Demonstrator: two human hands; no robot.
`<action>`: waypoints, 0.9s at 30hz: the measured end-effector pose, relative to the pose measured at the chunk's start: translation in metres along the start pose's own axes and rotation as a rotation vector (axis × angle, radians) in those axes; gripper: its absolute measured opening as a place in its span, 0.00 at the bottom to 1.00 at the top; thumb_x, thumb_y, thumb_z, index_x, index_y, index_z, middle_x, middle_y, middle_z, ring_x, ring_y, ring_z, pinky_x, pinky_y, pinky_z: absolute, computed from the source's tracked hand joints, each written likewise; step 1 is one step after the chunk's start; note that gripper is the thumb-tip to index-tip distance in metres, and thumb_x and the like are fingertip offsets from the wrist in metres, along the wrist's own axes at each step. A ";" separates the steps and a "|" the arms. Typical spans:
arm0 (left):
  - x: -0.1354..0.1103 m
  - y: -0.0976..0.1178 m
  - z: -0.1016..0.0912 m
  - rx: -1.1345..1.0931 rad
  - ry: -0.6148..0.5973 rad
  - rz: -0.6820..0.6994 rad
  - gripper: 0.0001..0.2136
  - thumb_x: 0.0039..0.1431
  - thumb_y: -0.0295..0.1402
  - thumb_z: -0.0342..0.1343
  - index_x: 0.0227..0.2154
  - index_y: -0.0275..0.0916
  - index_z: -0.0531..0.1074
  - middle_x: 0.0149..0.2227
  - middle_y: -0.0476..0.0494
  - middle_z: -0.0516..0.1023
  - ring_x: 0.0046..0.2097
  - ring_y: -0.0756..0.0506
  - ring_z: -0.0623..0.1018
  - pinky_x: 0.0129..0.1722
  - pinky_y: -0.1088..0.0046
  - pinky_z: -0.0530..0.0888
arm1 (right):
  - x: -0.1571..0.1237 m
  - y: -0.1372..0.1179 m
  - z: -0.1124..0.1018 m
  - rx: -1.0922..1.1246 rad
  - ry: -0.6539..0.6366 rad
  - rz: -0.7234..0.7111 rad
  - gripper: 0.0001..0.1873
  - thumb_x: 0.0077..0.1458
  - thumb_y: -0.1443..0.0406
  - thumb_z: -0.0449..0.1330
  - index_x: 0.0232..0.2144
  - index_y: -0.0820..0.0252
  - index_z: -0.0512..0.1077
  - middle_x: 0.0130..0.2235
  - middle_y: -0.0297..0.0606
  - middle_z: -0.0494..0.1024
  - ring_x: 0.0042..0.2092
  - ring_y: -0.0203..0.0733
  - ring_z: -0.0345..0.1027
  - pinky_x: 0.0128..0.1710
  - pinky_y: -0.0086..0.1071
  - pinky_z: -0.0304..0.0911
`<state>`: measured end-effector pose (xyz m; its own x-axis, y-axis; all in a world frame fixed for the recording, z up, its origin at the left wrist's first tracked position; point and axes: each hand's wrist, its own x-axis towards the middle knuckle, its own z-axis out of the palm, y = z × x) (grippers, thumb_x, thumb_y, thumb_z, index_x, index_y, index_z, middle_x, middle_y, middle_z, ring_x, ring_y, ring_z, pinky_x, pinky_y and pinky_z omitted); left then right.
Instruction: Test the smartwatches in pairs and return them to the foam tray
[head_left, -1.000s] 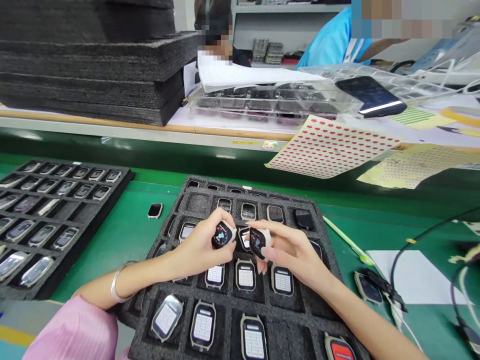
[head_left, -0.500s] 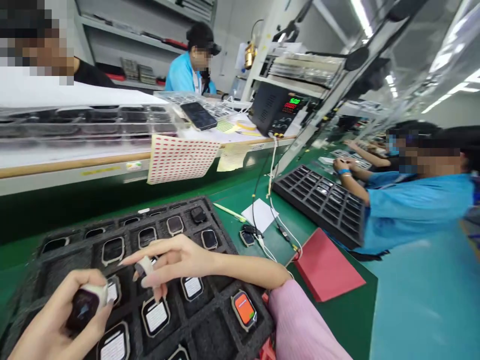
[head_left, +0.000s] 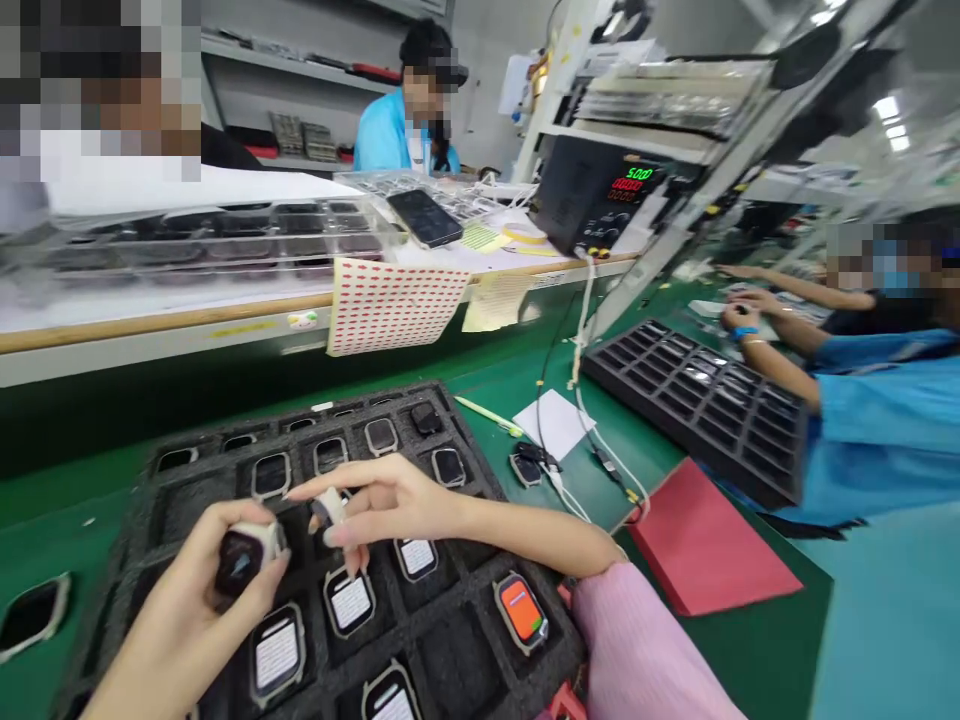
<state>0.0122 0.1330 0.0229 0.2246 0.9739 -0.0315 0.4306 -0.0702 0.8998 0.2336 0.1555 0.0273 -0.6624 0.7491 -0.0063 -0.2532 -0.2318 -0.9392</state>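
Observation:
My left hand (head_left: 191, 610) is closed around a smartwatch body (head_left: 241, 560) with a dark screen and a pale case, its screen tilted toward me. Between the thumb and fingers of my right hand (head_left: 401, 505) is another strapless smartwatch body (head_left: 328, 510), seen edge-on, its screen largely hidden. Both hands are above a black foam tray (head_left: 495, 520) with square compartments. Below my right hand lie a watch with a white lit screen (head_left: 351, 603) and a similar watch (head_left: 416, 558). Nearer me sits another white-screened watch (head_left: 277, 652).
On the tray's right side is a watch with an orange screen (head_left: 521, 608). One dark watch (head_left: 34, 615) lies on the green table at left. Cables (head_left: 585, 400), a pen (head_left: 487, 415) and a red box (head_left: 705, 540) are to the right. Co-workers sit beyond, one beside a second tray (head_left: 697, 410).
The view has swung left, so everything sits farther right, and a dark watch on the table has come into view at left. Both hands keep their watch bodies in much the same pose.

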 end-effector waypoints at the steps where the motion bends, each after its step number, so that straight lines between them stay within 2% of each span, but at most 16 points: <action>1: 0.002 0.004 0.001 0.003 0.008 0.017 0.14 0.54 0.44 0.56 0.40 0.45 0.63 0.27 0.53 0.69 0.28 0.46 0.71 0.26 0.74 0.67 | 0.000 -0.001 0.000 -0.002 0.017 0.003 0.32 0.51 0.62 0.69 0.57 0.63 0.68 0.27 0.32 0.75 0.26 0.33 0.73 0.28 0.24 0.70; 4: 0.008 0.009 0.000 0.040 -0.034 0.121 0.07 0.55 0.33 0.53 0.37 0.43 0.63 0.30 0.53 0.68 0.32 0.47 0.71 0.33 0.74 0.67 | 0.000 -0.004 0.000 -0.034 0.055 0.016 0.29 0.51 0.63 0.69 0.55 0.63 0.70 0.28 0.33 0.76 0.25 0.33 0.73 0.26 0.24 0.69; 7: 0.012 0.008 -0.003 0.037 -0.088 0.186 0.07 0.54 0.26 0.51 0.36 0.42 0.62 0.31 0.53 0.66 0.32 0.49 0.68 0.34 0.75 0.66 | 0.002 -0.008 -0.002 -0.094 0.086 0.010 0.28 0.53 0.62 0.67 0.56 0.63 0.69 0.26 0.32 0.75 0.24 0.34 0.72 0.25 0.26 0.69; 14: 0.018 0.010 -0.006 -0.054 -0.093 0.201 0.08 0.54 0.28 0.53 0.35 0.41 0.60 0.29 0.54 0.64 0.30 0.51 0.66 0.30 0.76 0.64 | 0.006 -0.012 -0.001 -0.146 0.119 -0.001 0.24 0.54 0.62 0.66 0.52 0.64 0.72 0.29 0.36 0.76 0.25 0.35 0.71 0.24 0.27 0.68; 18: 0.018 0.011 -0.007 -0.081 -0.085 0.206 0.08 0.55 0.27 0.52 0.36 0.42 0.60 0.29 0.54 0.64 0.30 0.51 0.66 0.31 0.77 0.64 | 0.006 -0.012 0.000 -0.154 0.138 0.000 0.25 0.54 0.62 0.66 0.53 0.64 0.71 0.26 0.35 0.76 0.24 0.35 0.71 0.24 0.27 0.67; 23: 0.018 0.013 -0.008 -0.045 -0.078 0.210 0.09 0.52 0.25 0.52 0.35 0.41 0.60 0.30 0.53 0.65 0.31 0.50 0.67 0.32 0.76 0.64 | 0.007 -0.014 0.003 -0.174 0.179 -0.003 0.24 0.52 0.61 0.67 0.51 0.63 0.73 0.28 0.36 0.76 0.24 0.35 0.71 0.23 0.27 0.67; 27: 0.017 0.014 -0.008 -0.050 -0.069 0.222 0.09 0.53 0.26 0.52 0.36 0.41 0.60 0.30 0.53 0.65 0.31 0.50 0.67 0.32 0.75 0.65 | 0.006 -0.015 0.003 -0.169 0.166 0.001 0.26 0.52 0.61 0.67 0.53 0.63 0.72 0.27 0.35 0.76 0.24 0.36 0.71 0.23 0.28 0.67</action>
<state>0.0150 0.1499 0.0385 0.3694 0.9184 0.1416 0.3201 -0.2688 0.9085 0.2308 0.1615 0.0426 -0.5340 0.8440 -0.0506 -0.1217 -0.1360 -0.9832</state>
